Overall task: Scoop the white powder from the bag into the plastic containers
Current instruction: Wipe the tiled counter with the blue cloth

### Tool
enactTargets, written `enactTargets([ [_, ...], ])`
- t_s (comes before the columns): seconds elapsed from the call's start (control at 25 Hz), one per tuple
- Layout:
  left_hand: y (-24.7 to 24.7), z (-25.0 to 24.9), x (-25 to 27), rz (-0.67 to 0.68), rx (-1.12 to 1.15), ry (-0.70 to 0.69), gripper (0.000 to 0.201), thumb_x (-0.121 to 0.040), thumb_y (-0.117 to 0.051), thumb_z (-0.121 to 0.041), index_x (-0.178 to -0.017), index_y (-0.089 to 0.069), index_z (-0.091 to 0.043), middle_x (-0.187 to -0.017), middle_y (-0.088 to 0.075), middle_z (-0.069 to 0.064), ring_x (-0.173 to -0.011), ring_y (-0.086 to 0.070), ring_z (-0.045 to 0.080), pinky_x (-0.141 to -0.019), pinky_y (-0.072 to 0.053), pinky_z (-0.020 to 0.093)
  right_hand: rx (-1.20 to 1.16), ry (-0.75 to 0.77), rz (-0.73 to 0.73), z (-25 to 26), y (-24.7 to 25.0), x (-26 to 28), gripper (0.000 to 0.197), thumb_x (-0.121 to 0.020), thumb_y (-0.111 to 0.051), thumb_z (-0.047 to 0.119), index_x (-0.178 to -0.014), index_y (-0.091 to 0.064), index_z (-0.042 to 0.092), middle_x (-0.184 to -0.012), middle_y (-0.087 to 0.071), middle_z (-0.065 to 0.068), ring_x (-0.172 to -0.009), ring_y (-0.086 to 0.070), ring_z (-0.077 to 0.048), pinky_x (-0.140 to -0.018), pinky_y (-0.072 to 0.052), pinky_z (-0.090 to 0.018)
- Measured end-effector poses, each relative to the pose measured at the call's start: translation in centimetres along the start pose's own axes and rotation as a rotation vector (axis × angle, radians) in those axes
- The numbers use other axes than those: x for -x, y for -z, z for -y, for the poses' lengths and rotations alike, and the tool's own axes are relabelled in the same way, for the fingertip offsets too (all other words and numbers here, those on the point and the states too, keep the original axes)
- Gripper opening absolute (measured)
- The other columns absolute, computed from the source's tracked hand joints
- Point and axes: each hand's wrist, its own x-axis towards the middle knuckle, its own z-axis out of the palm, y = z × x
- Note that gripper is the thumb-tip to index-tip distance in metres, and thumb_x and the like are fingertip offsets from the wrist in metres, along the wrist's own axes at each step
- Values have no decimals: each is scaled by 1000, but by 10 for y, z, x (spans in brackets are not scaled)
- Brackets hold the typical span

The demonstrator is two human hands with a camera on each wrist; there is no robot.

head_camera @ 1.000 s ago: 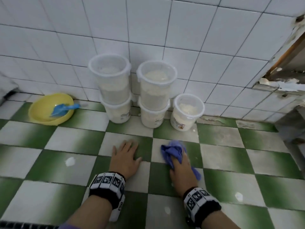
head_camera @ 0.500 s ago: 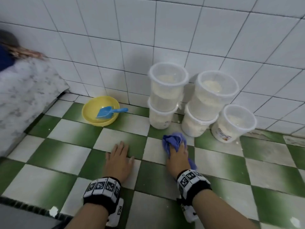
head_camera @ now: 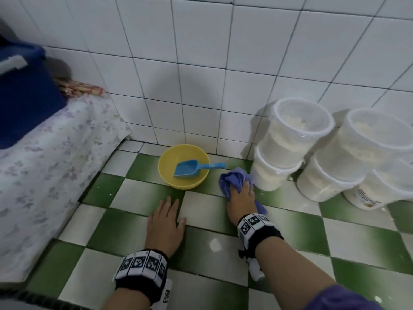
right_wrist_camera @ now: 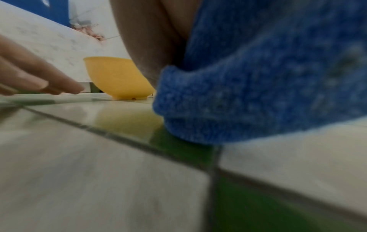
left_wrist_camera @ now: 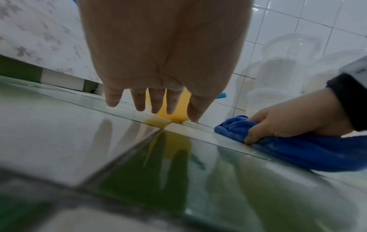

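From the head view I see my left hand [head_camera: 165,222] flat on the green-and-white floor [head_camera: 134,198] at lower centre, fingers straight and spread. My right hand [head_camera: 242,198] sits right of it, fingers curled into a bunched blue cloth [head_camera: 231,179] pressed to the floor. The plastic containers [head_camera: 299,139] stand stacked against the wall at the right edge, lidded, with white powder inside; the farthest ones are cut off by the frame. A yellow bowl [head_camera: 169,173] holding a blue scoop [head_camera: 187,168] sits just left of the cloth. I cannot make out the bag anywhere.

The left wrist view shows my palm and straight fingers [left_wrist_camera: 139,100] above the glossy tiles, hiding most of the bowl; the containers are faint at right.

The right wrist view is blurred: cloth [right_wrist_camera: 258,78] fills the upper right, covering my fingers.
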Motion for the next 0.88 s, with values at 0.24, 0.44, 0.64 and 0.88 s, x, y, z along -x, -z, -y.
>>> enactTargets([
  [0.24, 7, 28, -20, -32, -22, 9, 60, -100, -36, -45, -154, -18, -26, -161, -15, -1, -148, -11, 21, -121, -10, 42, -39, 253, 64, 11, 8, -34, 54, -91, -46, 23, -143, -36, 20, -148, -22, -15, -138, -25, -39, -112, -29, -45],
  [0.44, 9, 42, -24, -69, 81, 40, 57, -99, -43, -40, -151, -29, -23, -160, -21, 2, -146, -17, 24, -120, -14, 42, -253, 560, 43, 12, -5, 8, 47, -88, -52, 19, -135, -49, 24, -142, -39, -10, -130, -40, -30, -110, -35, -44],
  [0.64, 22, 71, -11, -138, 168, 101, 55, -100, -44, -31, -151, -29, -18, -161, -19, 4, -147, -18, 24, -120, -13, 36, -156, 620, 129, 31, -44, 70, 69, -86, -56, 23, -147, -26, 32, -155, -21, -5, -142, -23, -26, -115, -27, -40],
  [0.88, 40, 131, 19, -238, 252, 166, 49, -101, -45, -21, -148, -36, -9, -156, -31, 10, -143, -27, 26, -119, -16, 34, -144, 549, 58, 105, -52, 53, 58, -91, -50, 14, -147, -33, 12, -150, -27, -23, -138, -24, -43, -112, -27, -52],
])
